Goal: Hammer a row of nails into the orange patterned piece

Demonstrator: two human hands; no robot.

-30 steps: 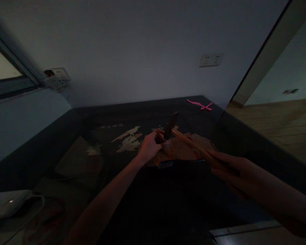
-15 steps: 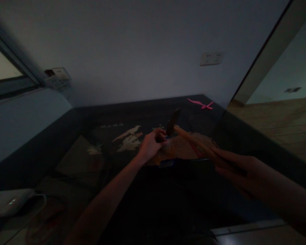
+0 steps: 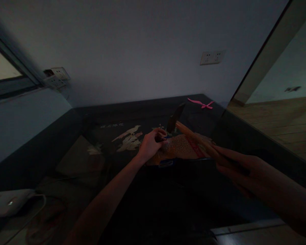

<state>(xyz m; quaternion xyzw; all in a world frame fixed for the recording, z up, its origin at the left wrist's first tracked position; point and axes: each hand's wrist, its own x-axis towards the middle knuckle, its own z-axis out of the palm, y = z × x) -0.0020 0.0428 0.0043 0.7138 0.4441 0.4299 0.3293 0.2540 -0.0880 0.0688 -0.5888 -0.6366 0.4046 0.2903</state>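
Note:
My right hand (image 3: 236,165) is wrapped round the wooden handle of a hammer (image 3: 193,136). Its dark metal head is raised just above and to the right of my left fingertips. My left hand (image 3: 153,143) rests at the left part of a tan, dotted piece (image 3: 180,144), thumb and forefinger curled together in a pinch. Whatever sits between those fingertips is too small and dark to make out. A red stripe crosses the piece on its right, and a blue label (image 3: 166,164) shows at its near edge.
A pink ribbon-like strip (image 3: 203,104) lies at the far right corner of the dark glossy table (image 3: 112,109). A white device with a cable (image 3: 12,203) is at the near left. The wall with a socket (image 3: 212,57) stands behind the table.
The hammer's head has risen slightly and shifted a little to the right, tilting back. My left hand has stayed in nearly the same place.

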